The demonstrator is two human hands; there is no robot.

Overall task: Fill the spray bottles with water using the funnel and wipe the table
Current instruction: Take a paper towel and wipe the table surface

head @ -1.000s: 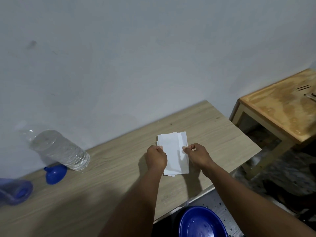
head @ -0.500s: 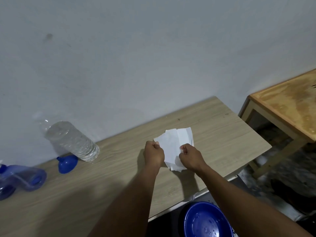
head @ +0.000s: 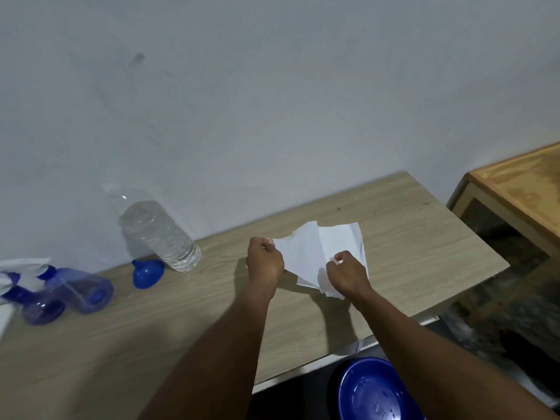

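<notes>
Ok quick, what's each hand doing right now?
Left hand: closed, pinching the white paper tissue at its left edge.
Right hand: closed on the same tissue.

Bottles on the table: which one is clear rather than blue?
The clear water bottle near the wall, beside the blue funnel. The two spray bottles at the left are tinted blue.

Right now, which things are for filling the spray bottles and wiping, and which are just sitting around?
For the job:
- spray bottles, lying on the table
- blue funnel
- clear water bottle
- white paper, held by left hand and right hand

Just lying about:
- blue bowl below the table
- wooden side table
</notes>
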